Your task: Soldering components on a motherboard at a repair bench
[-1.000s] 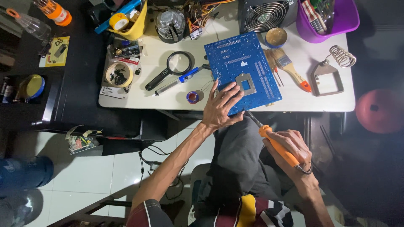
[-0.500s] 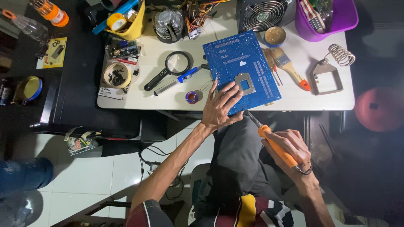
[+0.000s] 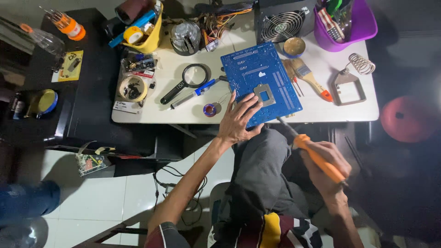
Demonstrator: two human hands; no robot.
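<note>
A blue circuit board [image 3: 259,76] lies on the white table [image 3: 151,112], its near corner over the table's front edge. My left hand [image 3: 239,121] rests flat on that near corner, fingers spread. My right hand [image 3: 324,167] is below the table edge, over my lap, and grips an orange-handled soldering iron [image 3: 317,158]. The iron's dark tip [image 3: 282,123] points up toward the board's near edge. A small spool of solder wire [image 3: 210,110] sits just left of my left hand.
On the table are a magnifying glass [image 3: 186,82], a blue-and-silver pen tool [image 3: 193,94], a tape roll [image 3: 131,88], a paintbrush [image 3: 310,78], a coil stand [image 3: 351,80], a yellow tub [image 3: 144,27], a purple tub [image 3: 347,20] and a fan unit [image 3: 282,25]. A red stool [image 3: 406,119] stands right.
My left hand shifted slightly on the board's corner. Otherwise the hands, the iron and the board stay as they were.
</note>
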